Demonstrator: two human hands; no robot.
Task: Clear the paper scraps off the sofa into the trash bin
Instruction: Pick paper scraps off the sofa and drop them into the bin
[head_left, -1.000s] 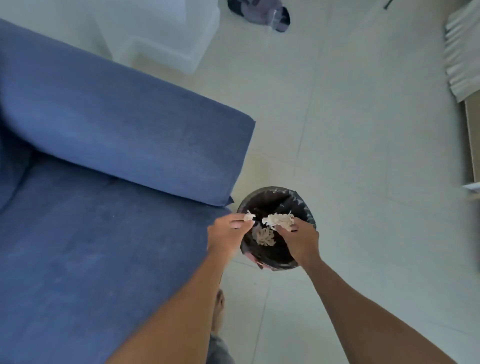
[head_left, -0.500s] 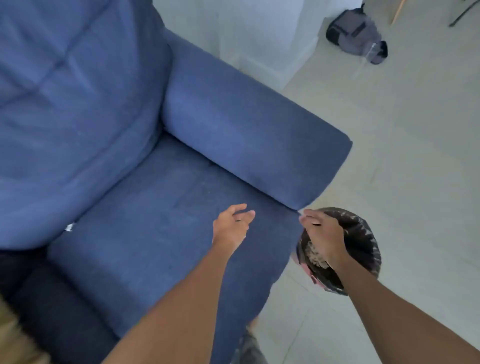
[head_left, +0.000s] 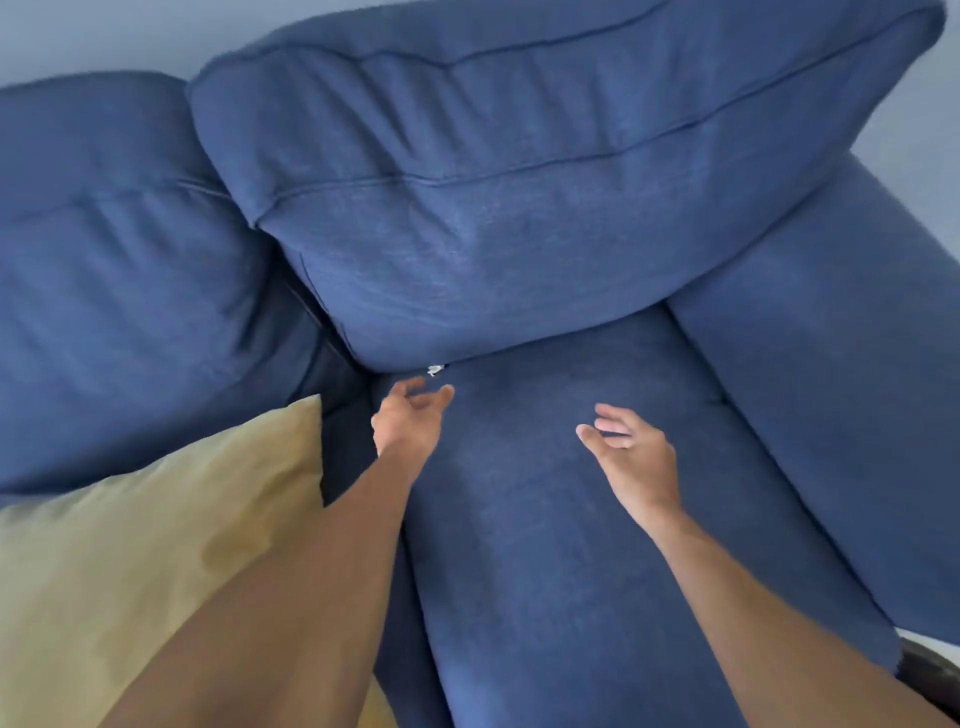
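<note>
**One scrap left in the crease**

Blue upholstery fills nearly everything ahead of me: the sofa (head_left: 571, 519) seat runs from the near edge up to the far back cushion (head_left: 493, 208), with the armrest (head_left: 841, 389) along the right and a mustard throw pillow (head_left: 130, 571) leaning at the near left.

A small white paper scrap (head_left: 435, 370) sits right where the back cushion meets the seat, tucked in the seam as if it slid down and lodged there. That spot is why my left hand (head_left: 410, 421) is stretched forward with fingers spread and thumb apart, empty, its tips just beside the scrap but not touching it. I judge a fingertip pinch is what the crease calls for, since a flat palm would only push the bit deeper under the cushion.

My right hand (head_left: 631, 457) hovers over the middle of the seat, loosely open and holding nothing, well apart from the scrap; I keep it free to press the cushion back or catch anything that drops.

I see no other scraps on the seat. A dark rim at the near right corner may be the trash bin (head_left: 930, 675), though too little shows to be sure.
</note>
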